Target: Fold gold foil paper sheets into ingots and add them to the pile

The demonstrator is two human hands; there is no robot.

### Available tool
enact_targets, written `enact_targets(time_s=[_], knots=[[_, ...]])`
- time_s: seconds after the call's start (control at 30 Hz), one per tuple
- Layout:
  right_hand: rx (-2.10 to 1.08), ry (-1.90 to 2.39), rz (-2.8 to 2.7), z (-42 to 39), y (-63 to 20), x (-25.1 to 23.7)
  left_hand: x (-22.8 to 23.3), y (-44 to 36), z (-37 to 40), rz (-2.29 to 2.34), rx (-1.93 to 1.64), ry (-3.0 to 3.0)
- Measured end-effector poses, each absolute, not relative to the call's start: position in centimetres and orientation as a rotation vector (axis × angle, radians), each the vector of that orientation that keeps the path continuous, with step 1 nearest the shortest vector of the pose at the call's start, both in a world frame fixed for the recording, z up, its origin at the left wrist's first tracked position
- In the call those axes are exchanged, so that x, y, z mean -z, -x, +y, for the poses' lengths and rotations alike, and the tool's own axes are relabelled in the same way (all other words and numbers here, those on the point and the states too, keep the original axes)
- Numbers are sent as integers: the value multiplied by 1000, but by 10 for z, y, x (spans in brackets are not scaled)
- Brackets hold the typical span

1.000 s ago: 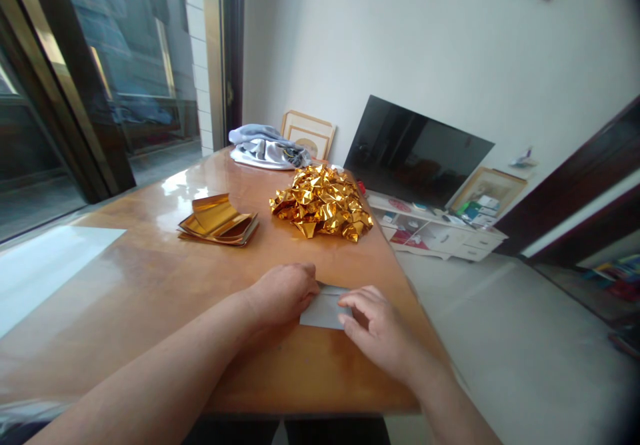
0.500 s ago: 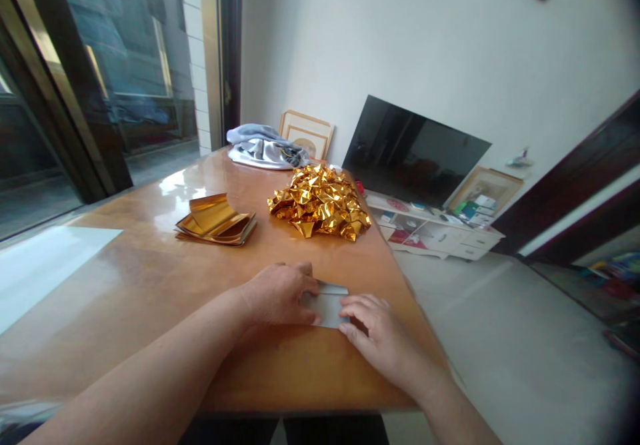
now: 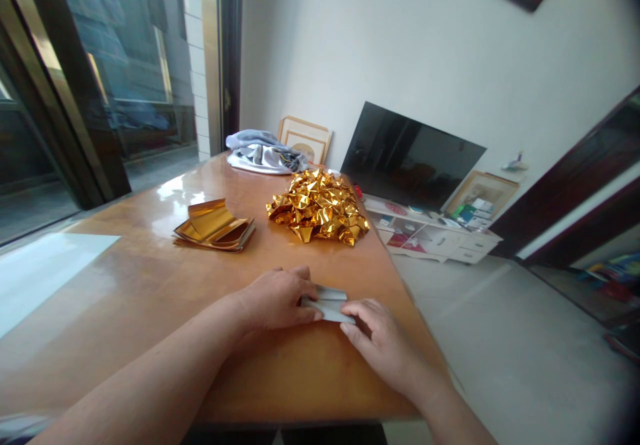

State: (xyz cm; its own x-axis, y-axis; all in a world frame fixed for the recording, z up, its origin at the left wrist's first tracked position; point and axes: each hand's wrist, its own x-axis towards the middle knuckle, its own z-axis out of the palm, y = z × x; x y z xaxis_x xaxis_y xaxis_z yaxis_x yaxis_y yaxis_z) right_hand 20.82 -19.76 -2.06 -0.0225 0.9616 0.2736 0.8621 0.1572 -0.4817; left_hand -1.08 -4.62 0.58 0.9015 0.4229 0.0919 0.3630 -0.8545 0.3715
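Observation:
A small sheet of foil paper [image 3: 330, 307], pale grey side up, lies on the table between my hands, with its far and near edges folded inward. My left hand [image 3: 283, 298] grips its left part, thumb at the near edge and fingers at the far one. At the right end my right hand [image 3: 377, 335] pinches the near corner between thumb and fingers. Farther off stands a heap of folded gold foil pieces [image 3: 320, 208]. To its left is a stack of gold foil sheets [image 3: 215, 226], the top ones curling up.
The glossy wooden table [image 3: 150, 312] has its right edge close to my right hand. A pale sheet [image 3: 50, 272] lies at the left. Bundled grey-blue cloth [image 3: 263, 152] sits at the far end. Beyond are a television [image 3: 410, 158] and a white cabinet [image 3: 435, 235].
The near edge of the foil paper has been folded up and over, so the sheet looks narrower. My right fingers have closed in on it. The view has tilted slightly.

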Motion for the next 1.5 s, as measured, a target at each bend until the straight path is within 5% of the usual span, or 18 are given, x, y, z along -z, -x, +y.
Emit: enact_targets(time_s=[0.47, 0.73, 1.5], knots=[[-332, 1731, -1709, -161, -211, 28, -2, 0, -45, 729, -327, -2678], [128, 1785, -1697, -174, -189, 19, 11, -9, -42, 853, -367, -2664], [184, 1944, -1949, -186, -173, 29, 15, -13, -44, 927, -456, -2661]])
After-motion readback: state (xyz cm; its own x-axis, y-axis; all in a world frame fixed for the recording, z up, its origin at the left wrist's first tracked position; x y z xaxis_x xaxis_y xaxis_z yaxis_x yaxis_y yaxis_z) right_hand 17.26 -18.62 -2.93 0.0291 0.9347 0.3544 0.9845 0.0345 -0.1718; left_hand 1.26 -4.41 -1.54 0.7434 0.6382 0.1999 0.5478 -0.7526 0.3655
